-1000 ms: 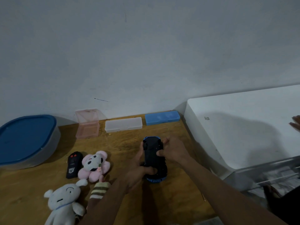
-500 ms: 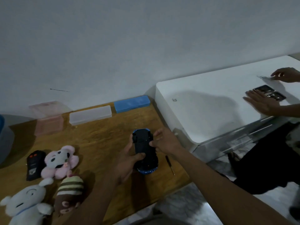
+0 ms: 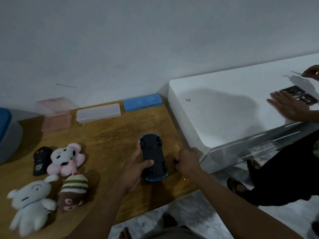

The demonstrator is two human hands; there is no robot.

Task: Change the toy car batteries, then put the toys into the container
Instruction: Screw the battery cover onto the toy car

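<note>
Dim room with a bare wall, a wooden table and a white cabinet

A plain pale grey-white painted wall [image 3: 155, 40], marked by one thin dark scratch [image 3: 66, 86], rises behind a scuffed honey-brown wooden tabletop [image 3: 110, 135]. Just to its right stands a glossy white box-shaped cabinet [image 3: 215, 114] with a clear front edge. Below lies mottled grey-white marbled floor [image 3: 195, 209]. Light is low and bluish.

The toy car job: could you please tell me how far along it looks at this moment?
Early. Done: the toy car is turned underside up in the left hand. In hand: the right hand is closing on the screwdriver beside the car. Left: opening the battery cover, which looks shut, swapping the batteries, then moving the car and plush toys into the blue-lidded container.
</note>
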